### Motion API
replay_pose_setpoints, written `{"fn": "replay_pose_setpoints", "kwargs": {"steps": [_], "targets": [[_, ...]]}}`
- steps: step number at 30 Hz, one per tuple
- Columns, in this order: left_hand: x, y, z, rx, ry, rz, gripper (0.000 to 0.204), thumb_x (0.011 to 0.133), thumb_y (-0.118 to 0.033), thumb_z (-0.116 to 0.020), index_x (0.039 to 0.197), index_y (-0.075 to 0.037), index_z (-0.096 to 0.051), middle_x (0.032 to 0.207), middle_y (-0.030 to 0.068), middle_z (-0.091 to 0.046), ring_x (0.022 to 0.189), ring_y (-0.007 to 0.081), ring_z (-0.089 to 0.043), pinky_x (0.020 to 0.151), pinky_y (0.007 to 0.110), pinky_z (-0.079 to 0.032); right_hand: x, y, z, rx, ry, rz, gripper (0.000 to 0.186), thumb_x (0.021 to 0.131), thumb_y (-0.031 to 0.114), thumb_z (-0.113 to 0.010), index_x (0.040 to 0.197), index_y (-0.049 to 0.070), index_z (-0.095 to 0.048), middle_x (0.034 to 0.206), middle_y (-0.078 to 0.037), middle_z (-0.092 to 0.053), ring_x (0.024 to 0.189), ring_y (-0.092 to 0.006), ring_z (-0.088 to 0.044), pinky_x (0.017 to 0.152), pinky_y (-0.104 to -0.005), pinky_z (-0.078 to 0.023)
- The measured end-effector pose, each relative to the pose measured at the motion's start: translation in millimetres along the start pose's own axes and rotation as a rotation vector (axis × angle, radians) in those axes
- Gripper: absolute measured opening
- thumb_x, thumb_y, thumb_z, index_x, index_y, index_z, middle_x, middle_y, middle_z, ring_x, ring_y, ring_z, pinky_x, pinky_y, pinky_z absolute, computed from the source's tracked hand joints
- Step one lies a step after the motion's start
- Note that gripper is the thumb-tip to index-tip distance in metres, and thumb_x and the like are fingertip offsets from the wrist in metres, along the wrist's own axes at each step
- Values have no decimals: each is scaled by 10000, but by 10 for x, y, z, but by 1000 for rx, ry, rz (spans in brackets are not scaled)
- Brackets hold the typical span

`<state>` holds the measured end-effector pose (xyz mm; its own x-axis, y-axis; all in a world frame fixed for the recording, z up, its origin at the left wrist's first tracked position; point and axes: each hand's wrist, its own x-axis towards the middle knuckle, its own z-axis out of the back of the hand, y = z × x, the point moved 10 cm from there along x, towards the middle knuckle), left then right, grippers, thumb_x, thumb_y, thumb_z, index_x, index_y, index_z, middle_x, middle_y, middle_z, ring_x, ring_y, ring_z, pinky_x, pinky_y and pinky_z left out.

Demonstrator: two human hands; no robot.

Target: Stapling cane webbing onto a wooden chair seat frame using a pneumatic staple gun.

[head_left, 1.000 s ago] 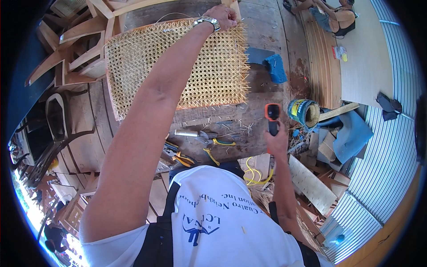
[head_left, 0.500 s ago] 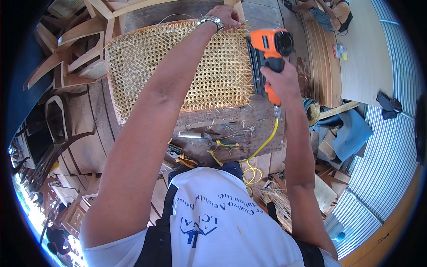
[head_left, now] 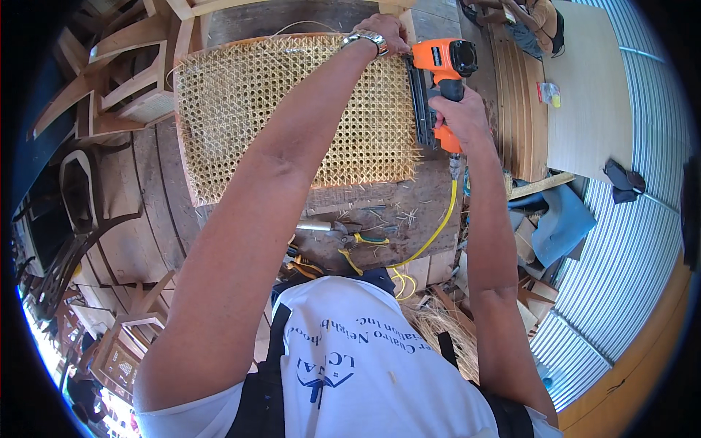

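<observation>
A rectangular woven cane panel (head_left: 241,109) lies on the wooden workbench, with loose cane ends sticking out along its right edge. My left hand (head_left: 387,32), a metal watch on its wrist, is closed on the panel's far right corner; some of its fingertips are hidden. Wrapped round the grip of an orange and black air stapler (head_left: 442,58) is my right hand (head_left: 466,117). The stapler's long black magazine runs beside the panel's right edge, its nose near my left hand. A yellow air hose (head_left: 442,230) leads from the handle toward me.
Pliers with yellow-green handles (head_left: 372,239) and a hammer-like tool (head_left: 315,225) lie on the workbench (head_left: 416,201) among cane scraps. Wooden chair frames (head_left: 131,80) crowd the left. At the far right sits another person (head_left: 537,25) beside stacked boards (head_left: 520,109).
My left hand has shifted slightly right and nearer along the panel's corner. The stapler has moved a little away from me, its nose now closer to that hand.
</observation>
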<state>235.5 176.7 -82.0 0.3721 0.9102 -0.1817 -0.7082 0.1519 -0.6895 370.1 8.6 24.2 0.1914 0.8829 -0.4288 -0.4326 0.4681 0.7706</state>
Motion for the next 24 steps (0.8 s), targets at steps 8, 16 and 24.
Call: {"fn": "replay_pose_setpoints", "kwargs": {"steps": [8, 16, 24], "targets": [[-70, -70, 43, 16, 9, 23, 412, 698, -504, -776, 1000, -223, -758, 983, 26, -753, 926, 218, -718, 860, 376, -566, 83, 4, -25, -202, -15, -58, 192, 770, 86, -677, 950, 36, -633, 669, -21, -588, 550, -119, -576, 544, -300, -507], [-6, -105, 83, 46, -36, -58, 471, 754, -525, -751, 1107, -213, -735, 1044, 95, -739, 977, 298, -705, 888, 425, -552, 53, 118, -73, -543, -124, -93, 285, 769, 201, -642, 1021, 77, -693, 928, -161, -725, 904, -331, -718, 812, -433, -548], [65, 24, 6, -11, 18, -85, 470, 738, -542, -763, 1048, -189, -765, 979, 96, -752, 928, 266, -715, 877, 403, -548, -5, 15, -67, -485, -90, -55, 379, 756, 218, -629, 1104, 86, -699, 1050, -218, -713, 1048, -401, -665, 905, -477, -510]]}}
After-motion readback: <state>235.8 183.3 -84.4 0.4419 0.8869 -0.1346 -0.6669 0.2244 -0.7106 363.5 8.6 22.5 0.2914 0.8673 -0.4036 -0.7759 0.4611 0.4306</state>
